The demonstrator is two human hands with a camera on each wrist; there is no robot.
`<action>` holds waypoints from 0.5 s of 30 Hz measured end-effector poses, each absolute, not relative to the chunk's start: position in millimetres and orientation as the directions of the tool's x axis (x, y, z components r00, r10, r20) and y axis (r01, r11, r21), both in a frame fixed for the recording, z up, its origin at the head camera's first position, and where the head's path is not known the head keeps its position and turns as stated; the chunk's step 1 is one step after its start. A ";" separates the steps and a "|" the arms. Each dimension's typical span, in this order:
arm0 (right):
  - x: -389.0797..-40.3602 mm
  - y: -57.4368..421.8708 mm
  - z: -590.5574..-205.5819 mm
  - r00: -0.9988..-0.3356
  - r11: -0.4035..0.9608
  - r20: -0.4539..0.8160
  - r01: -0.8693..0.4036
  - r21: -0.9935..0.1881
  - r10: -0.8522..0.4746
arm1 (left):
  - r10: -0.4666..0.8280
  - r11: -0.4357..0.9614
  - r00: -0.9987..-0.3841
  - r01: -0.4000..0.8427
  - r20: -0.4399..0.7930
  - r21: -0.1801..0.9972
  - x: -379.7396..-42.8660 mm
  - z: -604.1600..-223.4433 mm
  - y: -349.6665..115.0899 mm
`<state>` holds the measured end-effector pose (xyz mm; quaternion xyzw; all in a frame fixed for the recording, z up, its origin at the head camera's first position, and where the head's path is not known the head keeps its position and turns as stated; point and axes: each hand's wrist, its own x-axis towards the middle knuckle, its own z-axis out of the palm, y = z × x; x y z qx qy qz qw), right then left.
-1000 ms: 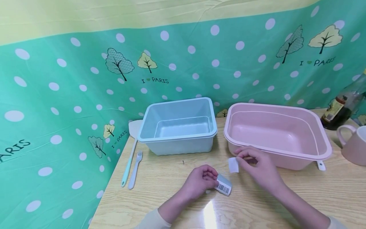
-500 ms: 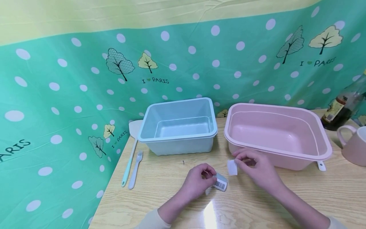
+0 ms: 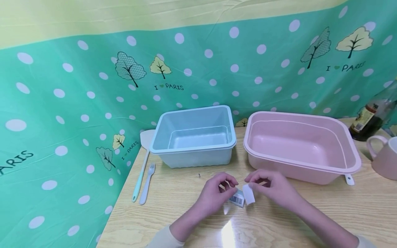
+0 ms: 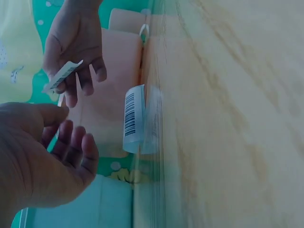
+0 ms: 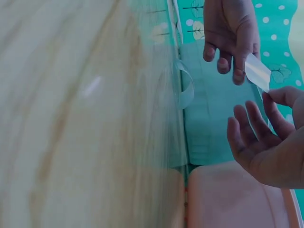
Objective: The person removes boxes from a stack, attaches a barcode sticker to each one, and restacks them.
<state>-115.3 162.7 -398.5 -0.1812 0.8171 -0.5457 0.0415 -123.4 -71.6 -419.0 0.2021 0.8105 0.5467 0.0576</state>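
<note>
Nearer to the left hand (image 3: 217, 191) now, the right hand (image 3: 276, 187) has come down a bit and swung the small paper label (image 3: 248, 194) over with it. The right thumb and first finger pinch that paper label, and its other fingers are bent and loose. The left fingers are softly bent and seem to hold nothing. I can't tell if they touch the paper label.

Under the left fingertips is a curled barcode label (image 3: 237, 199). It has slid a tiny bit to the left since the first picture. From the head, the left thumb looks as if it reaches this curl. From the left wrist, you can see the curl stands on the table (image 3: 270, 227), apart from those fingers, and that the pinched paper label has black lines on it too. The head sees just its white side, and the right wrist sees a pale, shiny side. The right wrist also shows the curl as a plain pale loop.

Past the left fingers is a blue plastic tub (image 3: 198, 159), and just past the right fingers is a pink plastic tub (image 3: 297, 169). The head also shows a fork (image 3: 147, 184) and a spatula (image 3: 142, 171), well left of the left fingers.
</note>
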 end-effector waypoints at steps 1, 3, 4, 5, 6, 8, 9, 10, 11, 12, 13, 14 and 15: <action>-115.1 162.6 -399.1 -0.923 0.332 0.126 -0.255 -0.908 -0.365 | 0.410 0.305 -0.903 0.266 0.126 0.915 -122.5 -418.1 -71.3; -114.6 162.6 -400.5 -0.905 0.324 0.120 -0.267 -0.908 -0.409 | 0.449 0.273 -0.884 0.274 0.129 0.922 -120.9 -417.1 -70.5; -114.4 162.6 -401.2 -0.895 0.320 0.119 -0.274 -0.907 -0.430 | 0.469 0.259 -0.873 0.278 0.131 0.925 -120.0 -416.7 -70.3; -114.3 162.5 -401.8 -0.886 0.313 0.117 -0.279 -0.908 -0.449 | 0.488 0.247 -0.863 0.283 0.133 0.927 -119.0 -415.9 -70.2; -114.1 162.4 -402.5 -0.876 0.305 0.117 -0.284 -0.909 -0.467 | 0.507 0.236 -0.851 0.291 0.138 0.927 -118.2 -415.3 -70.0; -113.7 162.3 -403.7 -0.860 0.290 0.123 -0.297 -0.910 -0.495 | 0.541 0.218 -0.828 0.305 0.146 0.927 -117.4 -414.9 -70.1; -113.6 162.1 -404.1 -0.854 0.278 0.128 -0.301 -0.912 -0.505 | 0.554 0.210 -0.819 0.311 0.149 0.927 -116.8 -414.4 -70.1; -113.4 161.9 -404.4 -0.848 0.270 0.131 -0.305 -0.913 -0.514 | 0.565 0.205 -0.811 0.315 0.150 0.927 -116.4 -414.0 -70.2; -113.3 161.7 -404.7 -0.843 0.261 0.136 -0.309 -0.915 -0.521 | 0.573 0.202 -0.805 0.319 0.153 0.926 -116.0 -413.6 -70.2; -113.2 161.5 -404.8 -0.838 0.254 0.137 -0.309 -0.916 -0.528 | 0.579 0.200 -0.801 0.323 0.154 0.925 -115.8 -413.5 -70.2; -113.1 161.3 -404.9 -0.834 0.249 0.136 -0.309 -0.918 -0.534 | 0.584 0.198 -0.797 0.326 0.156 0.925 -115.6 -413.4 -70.1; -113.1 161.2 -404.9 -0.830 0.242 0.134 -0.307 -0.921 -0.542 | 0.586 0.196 -0.794 0.332 0.162 0.923 -115.5 -413.5 -70.0; -113.0 161.1 -404.9 -0.825 0.238 0.132 -0.305 -0.922 -0.549 | 0.588 0.195 -0.791 0.340 0.168 0.920 -115.5 -413.8 -69.8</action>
